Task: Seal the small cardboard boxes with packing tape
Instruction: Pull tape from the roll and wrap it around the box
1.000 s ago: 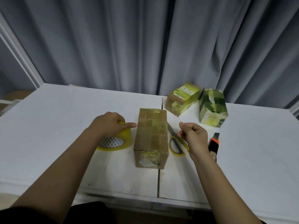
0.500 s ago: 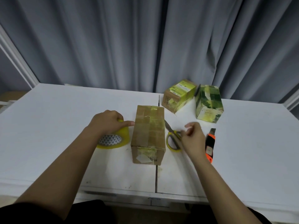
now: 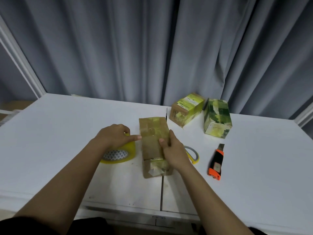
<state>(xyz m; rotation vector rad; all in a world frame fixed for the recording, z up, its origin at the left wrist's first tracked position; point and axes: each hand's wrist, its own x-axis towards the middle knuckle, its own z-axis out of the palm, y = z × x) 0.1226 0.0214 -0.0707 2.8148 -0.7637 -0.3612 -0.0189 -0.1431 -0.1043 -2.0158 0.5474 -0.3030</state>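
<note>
A brown cardboard box (image 3: 152, 146) with shiny tape over its top lies lengthwise in the middle of the white table (image 3: 59, 133). My right hand (image 3: 172, 150) holds its right edge, thumb on the top face and fingers along the side. To the left of the box stands a yellow roll of packing tape (image 3: 118, 154). My left hand (image 3: 115, 137) lies over the roll with fingers curled on it, and its index finger points right and touches the box's left edge.
Yellow-and-grey scissors (image 3: 194, 156) lie just right of the box, partly hidden by my right hand. An orange utility knife (image 3: 216, 164) lies further right. Two green-printed boxes (image 3: 186, 110) (image 3: 217, 119) stand at the back right. Grey curtains hang behind the table.
My right hand left the scissors and moved left onto the brown box's right edge. My left hand stayed on the tape roll.
</note>
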